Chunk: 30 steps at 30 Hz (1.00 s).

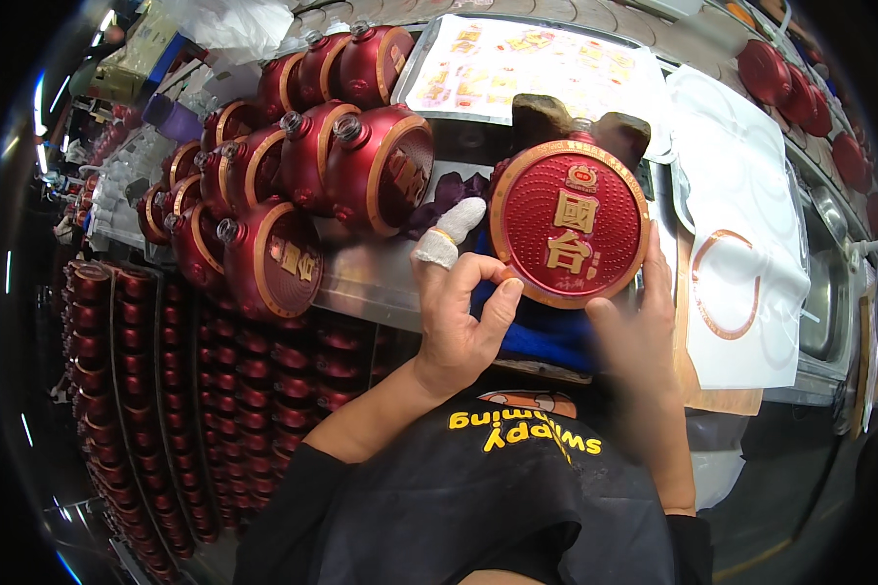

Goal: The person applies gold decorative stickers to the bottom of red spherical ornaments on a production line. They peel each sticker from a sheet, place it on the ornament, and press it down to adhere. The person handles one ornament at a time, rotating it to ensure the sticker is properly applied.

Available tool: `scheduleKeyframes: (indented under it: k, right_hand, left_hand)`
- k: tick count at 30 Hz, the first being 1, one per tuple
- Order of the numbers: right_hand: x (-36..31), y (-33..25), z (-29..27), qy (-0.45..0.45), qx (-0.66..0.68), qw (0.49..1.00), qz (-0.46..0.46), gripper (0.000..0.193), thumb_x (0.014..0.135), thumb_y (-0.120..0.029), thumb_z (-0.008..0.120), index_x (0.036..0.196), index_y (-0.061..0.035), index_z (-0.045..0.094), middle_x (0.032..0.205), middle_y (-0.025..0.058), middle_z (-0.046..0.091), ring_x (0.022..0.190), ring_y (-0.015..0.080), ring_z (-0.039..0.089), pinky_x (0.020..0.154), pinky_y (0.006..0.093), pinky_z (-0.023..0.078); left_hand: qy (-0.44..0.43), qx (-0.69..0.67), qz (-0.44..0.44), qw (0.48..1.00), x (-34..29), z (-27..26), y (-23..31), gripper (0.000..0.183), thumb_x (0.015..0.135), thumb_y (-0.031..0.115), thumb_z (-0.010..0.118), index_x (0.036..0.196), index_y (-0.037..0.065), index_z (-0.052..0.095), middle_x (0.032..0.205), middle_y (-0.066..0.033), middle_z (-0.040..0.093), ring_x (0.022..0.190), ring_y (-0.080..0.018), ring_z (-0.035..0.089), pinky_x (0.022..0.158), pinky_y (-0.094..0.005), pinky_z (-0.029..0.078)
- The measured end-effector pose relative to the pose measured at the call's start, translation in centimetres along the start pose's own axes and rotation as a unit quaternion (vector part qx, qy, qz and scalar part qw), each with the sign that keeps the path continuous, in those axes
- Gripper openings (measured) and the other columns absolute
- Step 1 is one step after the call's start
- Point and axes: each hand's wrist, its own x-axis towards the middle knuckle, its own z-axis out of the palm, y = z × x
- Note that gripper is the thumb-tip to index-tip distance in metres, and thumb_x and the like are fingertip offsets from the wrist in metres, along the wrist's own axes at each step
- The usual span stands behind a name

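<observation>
A round, flat-faced red bottle (568, 234) with raised gold characters stands tilted in front of me, its face up. An orange patterned band (502, 200) runs round its rim. At the lower left of that rim, my left hand (463, 322) has thumb and forefinger pinched together on the band; a white wrap (449, 234) covers one raised finger. My right hand (644, 327) is blurred by motion beside the lower right rim, fingers stretched along the bottle's side and thumb apart. Dark worn blocks (537, 119) flank the bottle's neck, and blue cloth (546, 336) shows below it.
Several similar red bottles (385, 171) lie grouped on the metal bench at left. Racks of red bottles (263, 380) stand lower left. A printed label sheet (532, 63) lies behind. At right, a white backing sheet (741, 224) carries a partial orange ring (727, 283), near a metal sink (829, 292).
</observation>
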Motion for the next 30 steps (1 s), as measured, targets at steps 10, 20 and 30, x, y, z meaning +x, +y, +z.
scheduleKeyframes:
  k: [10,20,30]
  right_hand:
    - [0.1,-0.2,0.0,-0.007,-0.010,1.000,0.021,0.110,0.087,-0.048,0.081,0.158,0.0149,0.025,0.148,0.0313,0.049,0.139,0.0418,0.045,0.117,0.0490,0.035]
    - [0.2,-0.1,-0.1,-0.016,0.004,0.999,0.032,0.106,0.087,-0.048,0.079,0.159,0.0109,0.028,0.148,0.0294,0.049,0.140,0.0399,0.047,0.118,0.0477,0.035]
    - [0.4,-0.8,-0.2,-0.022,0.032,0.999,0.030,0.100,0.090,-0.047,0.078,0.158,0.0096,0.031,0.147,0.0261,0.050,0.139,0.0365,0.048,0.117,0.0462,0.036]
  left_hand:
    - [0.000,0.010,0.011,1.000,0.0,0.1,-0.5,0.015,0.091,0.017,0.076,0.090,0.007,0.066,0.148,-0.0276,0.052,0.131,-0.0375,0.042,0.115,-0.0488,0.027]
    - [0.014,0.012,0.009,1.000,-0.1,0.4,-1.0,0.019,0.088,0.019,0.079,0.090,0.007,0.064,0.143,-0.0266,0.053,0.129,-0.0402,0.041,0.113,-0.0509,0.029]
    - [0.042,-0.005,0.017,0.999,0.4,0.5,-1.2,0.017,0.090,0.019,0.077,0.089,0.008,0.064,0.142,-0.0283,0.057,0.127,-0.0399,0.045,0.112,-0.0507,0.030]
